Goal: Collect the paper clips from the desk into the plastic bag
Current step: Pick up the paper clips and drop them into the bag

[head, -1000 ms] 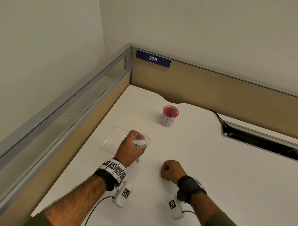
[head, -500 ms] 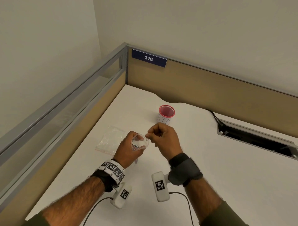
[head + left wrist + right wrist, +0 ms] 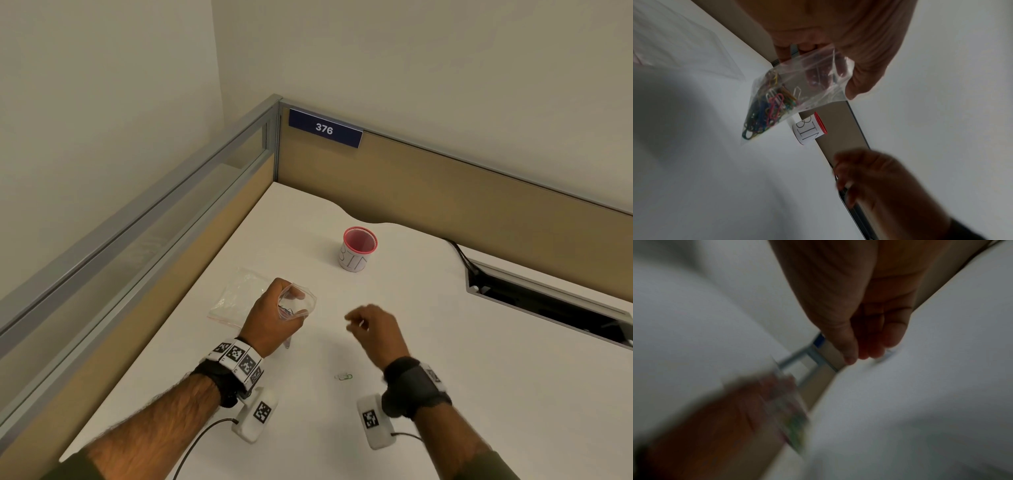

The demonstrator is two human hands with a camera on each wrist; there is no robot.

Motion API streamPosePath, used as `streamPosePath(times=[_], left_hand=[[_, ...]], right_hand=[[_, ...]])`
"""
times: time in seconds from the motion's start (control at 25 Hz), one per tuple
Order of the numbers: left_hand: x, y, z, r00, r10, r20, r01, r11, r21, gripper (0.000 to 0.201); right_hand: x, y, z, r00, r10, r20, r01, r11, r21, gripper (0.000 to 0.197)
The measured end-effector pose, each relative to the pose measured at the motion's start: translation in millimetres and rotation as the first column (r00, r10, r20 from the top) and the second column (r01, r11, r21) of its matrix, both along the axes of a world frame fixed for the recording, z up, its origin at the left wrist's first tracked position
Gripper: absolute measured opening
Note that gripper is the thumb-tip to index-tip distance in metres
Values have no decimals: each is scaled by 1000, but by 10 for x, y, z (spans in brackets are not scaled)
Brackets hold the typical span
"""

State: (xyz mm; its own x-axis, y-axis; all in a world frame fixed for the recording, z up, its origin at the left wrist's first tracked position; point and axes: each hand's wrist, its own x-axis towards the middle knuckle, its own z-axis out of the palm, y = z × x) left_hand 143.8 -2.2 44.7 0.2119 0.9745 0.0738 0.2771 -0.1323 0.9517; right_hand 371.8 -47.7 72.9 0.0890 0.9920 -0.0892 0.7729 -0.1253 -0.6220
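My left hand (image 3: 291, 303) holds a small clear plastic bag (image 3: 301, 303) by its mouth, just above the white desk (image 3: 479, 359). In the left wrist view the plastic bag (image 3: 797, 91) hangs from my thumb and fingers, with several coloured paper clips (image 3: 766, 112) bunched in its lower corner. My right hand (image 3: 354, 322) hovers to the right of the bag, apart from it, fingers loosely bent and holding nothing; it is blurred. One green paper clip (image 3: 343, 377) lies on the desk below and between my hands. In the blurred right wrist view my right hand (image 3: 863, 353) shows nothing between its fingers.
A second clear bag (image 3: 236, 294) lies flat on the desk left of my left hand. A red-rimmed cup marked BIN (image 3: 358, 250) stands further back. A cable slot (image 3: 548, 301) opens in the desk at the right. Partition walls (image 3: 445, 192) close the back and left.
My right hand rose from the desk to the bag's mouth half a second ago, and has now drawn back to the right. My left hand kept holding the bag.
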Motion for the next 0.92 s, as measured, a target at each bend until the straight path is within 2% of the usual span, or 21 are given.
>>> streamPosePath(times=[0.04,0.12,0.2,0.36,0.48,0.76,0.92], left_hand=[[4,-5,5,1000,3,0,-3,1000,0,35],[9,-12,14,1000,6,2,-6,1000,5,35],[4,-9,1,1000,2,5,-2,1000,13,35],[4,-29,-32,1000,1,3,-1,1000,2,35],[32,-40,-25,1000,-2,-3,2,1000,1,35],[15,-22,-14,1000,13,-7,-13,1000,2,35],[-11,-22,-20,1000,14,-5,-14,1000,-11,35]], right_hand=[[47,-87,-187,992,64,109,-53,993,-102,16],[82,-279,-508,947,220,235,-158,953,-258,22],[60,-415,-702,887,328,325,-240,929,-283,20],[-47,-441,-784,813,372,448,-286,925,-249,18],[-93,-354,-743,812,366,455,-270,926,-262,17],[-118,-202,-712,866,318,386,-217,934,-284,12],[-82,-172,-621,938,198,285,-117,953,-278,6]])
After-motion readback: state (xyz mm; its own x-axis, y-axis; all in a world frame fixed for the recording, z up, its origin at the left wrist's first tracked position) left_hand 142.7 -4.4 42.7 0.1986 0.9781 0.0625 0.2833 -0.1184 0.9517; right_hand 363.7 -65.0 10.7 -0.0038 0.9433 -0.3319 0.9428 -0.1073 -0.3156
